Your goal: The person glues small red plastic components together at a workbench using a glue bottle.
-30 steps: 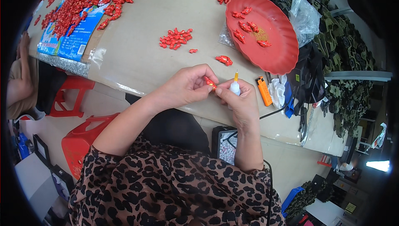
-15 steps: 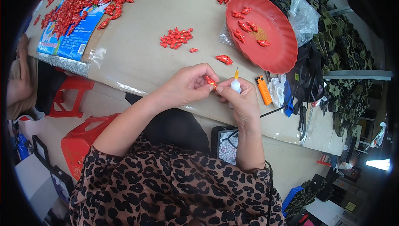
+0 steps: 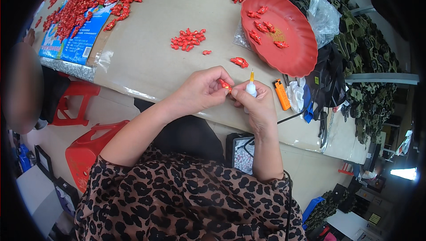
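Note:
Above the table's near edge, my left hand pinches a small glossy red figurine with gold marks between thumb and fingers. Close against it is my right hand, its thumb and index fingertips meeting the figurine's lower end. That same hand also grips a small white squeeze bottle, its yellow needle tip pointing up. The fingers hide part of the figurine and the bottle's lower body. Just beyond my hands lies another red figurine. One tiny red piece lies near a cluster of small red pieces.
A red scalloped plate holding several figurines stands at the right. Beside it are a clear plastic bag and an orange black-ended object. Many red pieces cover blue packaging at far left. Red stools stand below.
My hands keep nearly the same pose, with the figurine and bottle barely shifted. At the left edge, another person has moved and a blurred shape now covers that spot.

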The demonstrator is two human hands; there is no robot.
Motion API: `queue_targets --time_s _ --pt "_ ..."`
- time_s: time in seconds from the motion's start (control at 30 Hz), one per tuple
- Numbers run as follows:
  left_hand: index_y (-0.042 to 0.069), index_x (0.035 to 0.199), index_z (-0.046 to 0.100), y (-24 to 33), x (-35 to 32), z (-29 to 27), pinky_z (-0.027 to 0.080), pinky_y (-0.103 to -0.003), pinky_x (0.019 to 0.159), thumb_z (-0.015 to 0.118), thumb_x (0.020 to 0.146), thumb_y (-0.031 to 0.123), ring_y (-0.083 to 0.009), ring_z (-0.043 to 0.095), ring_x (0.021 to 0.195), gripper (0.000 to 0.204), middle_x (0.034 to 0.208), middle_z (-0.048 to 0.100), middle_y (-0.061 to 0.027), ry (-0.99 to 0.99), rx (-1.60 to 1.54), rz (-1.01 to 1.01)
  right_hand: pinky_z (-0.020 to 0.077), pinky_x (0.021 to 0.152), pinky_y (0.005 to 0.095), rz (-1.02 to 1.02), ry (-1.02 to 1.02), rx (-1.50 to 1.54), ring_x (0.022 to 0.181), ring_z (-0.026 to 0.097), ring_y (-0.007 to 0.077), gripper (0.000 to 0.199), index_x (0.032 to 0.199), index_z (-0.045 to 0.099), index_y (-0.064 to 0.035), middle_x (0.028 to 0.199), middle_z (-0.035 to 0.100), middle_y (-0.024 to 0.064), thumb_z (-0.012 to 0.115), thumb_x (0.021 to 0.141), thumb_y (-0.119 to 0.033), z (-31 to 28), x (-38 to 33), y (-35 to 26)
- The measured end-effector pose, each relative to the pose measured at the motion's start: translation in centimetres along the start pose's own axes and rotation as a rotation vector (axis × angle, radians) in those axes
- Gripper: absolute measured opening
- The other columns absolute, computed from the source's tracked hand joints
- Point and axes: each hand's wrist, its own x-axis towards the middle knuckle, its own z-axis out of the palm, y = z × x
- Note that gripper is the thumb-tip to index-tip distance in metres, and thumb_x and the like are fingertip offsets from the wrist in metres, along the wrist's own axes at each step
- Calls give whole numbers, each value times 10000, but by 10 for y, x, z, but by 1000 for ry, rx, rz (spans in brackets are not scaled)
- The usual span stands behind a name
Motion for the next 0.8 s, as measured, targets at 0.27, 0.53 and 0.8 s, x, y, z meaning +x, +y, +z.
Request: queue_targets --time_s 0.27,0.53,0.8 --pt "33 938 490 14 5 0 283 -153 416 487 830 112 10 354 498 135 682 493 50 73 -133 -196 398 499 184 -10 33 -15 592 524 68 121 774 595 10 680 589 48 611 714 -94 0 3 -1" --pt "41 932 494 12 5 0 273 -145 415 488 831 119 19 348 507 128 701 505 50 71 -93 -196 403 505 188 -11 4 -12 588 527 73 136 773 594 11 676 591 54 619 710 -107 -3 5 2" --pt "41 928 491 14 4 0 275 -144 427 481 829 104 22 354 527 117 714 506 52 56 -78 -180 407 514 190 2 -11 -12 594 534 79 139 774 591 7 677 592 57 622 721 -118 -4 4 1"
